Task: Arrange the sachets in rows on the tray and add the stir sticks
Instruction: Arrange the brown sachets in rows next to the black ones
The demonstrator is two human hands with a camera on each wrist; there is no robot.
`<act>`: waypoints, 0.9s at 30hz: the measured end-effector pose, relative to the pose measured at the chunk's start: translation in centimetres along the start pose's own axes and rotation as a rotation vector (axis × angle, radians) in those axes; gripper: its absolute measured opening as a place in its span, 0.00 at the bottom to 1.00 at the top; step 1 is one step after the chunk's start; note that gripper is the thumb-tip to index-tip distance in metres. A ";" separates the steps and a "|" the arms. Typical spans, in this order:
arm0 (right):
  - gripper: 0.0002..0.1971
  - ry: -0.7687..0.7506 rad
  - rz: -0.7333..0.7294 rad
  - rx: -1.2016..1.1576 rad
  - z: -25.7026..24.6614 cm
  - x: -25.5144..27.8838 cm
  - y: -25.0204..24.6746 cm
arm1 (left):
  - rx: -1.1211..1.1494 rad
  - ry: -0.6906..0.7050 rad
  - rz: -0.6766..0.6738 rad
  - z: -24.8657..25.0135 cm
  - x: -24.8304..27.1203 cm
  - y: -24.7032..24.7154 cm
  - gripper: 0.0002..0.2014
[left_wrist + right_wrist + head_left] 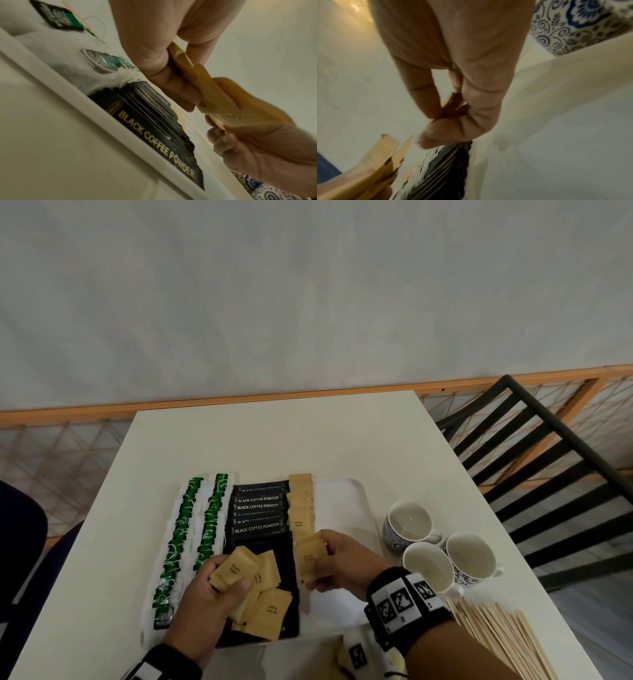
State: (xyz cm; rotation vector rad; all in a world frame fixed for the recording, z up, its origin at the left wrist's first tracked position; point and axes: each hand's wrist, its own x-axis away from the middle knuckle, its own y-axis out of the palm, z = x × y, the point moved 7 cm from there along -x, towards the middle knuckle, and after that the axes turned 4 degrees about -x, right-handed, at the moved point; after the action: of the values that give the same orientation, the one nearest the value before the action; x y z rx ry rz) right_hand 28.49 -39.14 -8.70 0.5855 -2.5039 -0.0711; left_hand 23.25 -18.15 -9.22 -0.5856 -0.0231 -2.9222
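A white tray (346, 501) holds rows of green-and-white tea sachets (186, 529), black coffee powder sachets (258, 510) and brown sugar sachets (300, 508). My left hand (212, 594) grips a fan of several brown sugar sachets (255, 583) above the near end of the black row. My right hand (337, 563) pinches one brown sugar sachet (310, 559) at the near end of the brown row. Wooden stir sticks (496, 635) lie in a pile on the table at the lower right. In the right wrist view the pinched sachet (453, 106) shows between thumb and fingers.
Three blue-patterned white cups (431, 549) stand to the right of the tray. A black slatted chair (548, 457) stands off the table's right edge. More brown sachets (342, 655) lie at the table's near edge. The tray's right part is bare.
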 end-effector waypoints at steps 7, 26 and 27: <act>0.12 -0.033 0.412 0.671 -1.6 -3.0 -3.2 | 0.039 0.000 -0.027 -0.2 0.6 0.2 0.23; 0.12 0.095 0.532 0.778 -1.1 -5.8 -2.9 | 0.023 -0.007 -0.036 -1.1 0.6 -0.3 0.16; 0.14 0.099 0.534 0.795 -1.1 -5.8 -2.9 | 0.024 -0.003 -0.038 -1.0 0.7 -0.2 0.19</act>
State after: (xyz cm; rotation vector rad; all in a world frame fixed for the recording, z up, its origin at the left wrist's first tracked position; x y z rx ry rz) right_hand 34.60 -39.26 -11.25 0.1723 -2.4407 1.1529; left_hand 22.20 -18.06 -9.91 -0.5918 -0.0697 -2.9531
